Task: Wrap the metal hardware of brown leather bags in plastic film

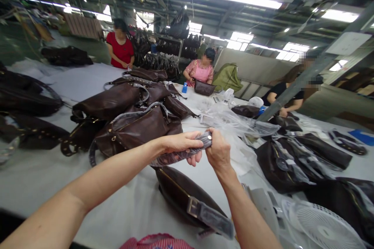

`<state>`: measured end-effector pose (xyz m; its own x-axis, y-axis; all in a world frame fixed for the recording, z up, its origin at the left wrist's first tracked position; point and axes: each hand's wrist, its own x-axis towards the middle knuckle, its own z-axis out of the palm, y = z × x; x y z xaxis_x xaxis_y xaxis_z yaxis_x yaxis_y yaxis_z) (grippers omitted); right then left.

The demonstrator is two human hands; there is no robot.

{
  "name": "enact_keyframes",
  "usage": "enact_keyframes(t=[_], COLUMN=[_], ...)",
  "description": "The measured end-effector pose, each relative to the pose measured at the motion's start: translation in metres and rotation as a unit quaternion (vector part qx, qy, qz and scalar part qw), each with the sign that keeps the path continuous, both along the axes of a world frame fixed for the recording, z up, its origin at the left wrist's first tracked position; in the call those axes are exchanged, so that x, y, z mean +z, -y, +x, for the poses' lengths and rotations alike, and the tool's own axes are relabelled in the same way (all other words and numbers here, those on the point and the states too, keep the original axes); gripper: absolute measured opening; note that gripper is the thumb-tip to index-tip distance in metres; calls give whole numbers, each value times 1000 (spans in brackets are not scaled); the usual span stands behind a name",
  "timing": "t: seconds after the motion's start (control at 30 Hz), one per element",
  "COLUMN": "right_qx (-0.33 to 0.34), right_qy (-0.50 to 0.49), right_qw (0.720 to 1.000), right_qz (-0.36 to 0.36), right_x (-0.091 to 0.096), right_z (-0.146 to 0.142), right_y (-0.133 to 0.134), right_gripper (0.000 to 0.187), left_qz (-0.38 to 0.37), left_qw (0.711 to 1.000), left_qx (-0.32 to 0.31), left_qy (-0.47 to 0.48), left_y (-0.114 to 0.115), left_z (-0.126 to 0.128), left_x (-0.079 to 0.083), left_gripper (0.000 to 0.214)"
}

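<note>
Both my hands hold a dark bag strap [172, 156] wrapped in thin plastic film, raised above the grey table [128, 206]. My left hand [182, 144] grips the strap along its upper length, fingers curled over it. My right hand [218, 149] pinches the strap's end, near a small metal fitting. The strap runs down to the left towards a dark brown handbag [181, 192] lying on the table under my arms, with a wrapped buckle strap [209, 214] at its near side.
A pile of brown handbags [128, 113] lies left of centre. More dark bags and clear plastic wrap [233, 122] crowd the right. A white fan [324, 227] stands at the lower right. Three people work at the far side of the table.
</note>
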<state>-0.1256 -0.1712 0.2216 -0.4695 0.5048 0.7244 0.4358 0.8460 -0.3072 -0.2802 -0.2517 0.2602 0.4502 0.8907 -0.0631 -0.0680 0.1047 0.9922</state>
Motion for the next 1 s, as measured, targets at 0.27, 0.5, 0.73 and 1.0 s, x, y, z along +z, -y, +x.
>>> enact_keyframes(t=[0.27,0.5,0.73,1.0], right_qx=[15,85,125,45], right_qy=[-268,-306,51,-161], right_qw=[883,801,990,960], right_qz=[-385,-508,32,-227], right_x=[0,-15,0,-2], right_z=[-21,-31,-7,-22], right_y=[15,9,-21,-9], right_gripper=[20,17,35,30], left_qz=[-34,-7,-39,-50], left_qw=[999,990,988,998], left_qx=[-12,11,4,36], left_qy=[-11,-143,-152,17], left_y=[-3,-9,-17,-16], left_z=[-16,-13,-9,-8], left_x=[-10,-7,0,-19], left_gripper=[45,17,26,31])
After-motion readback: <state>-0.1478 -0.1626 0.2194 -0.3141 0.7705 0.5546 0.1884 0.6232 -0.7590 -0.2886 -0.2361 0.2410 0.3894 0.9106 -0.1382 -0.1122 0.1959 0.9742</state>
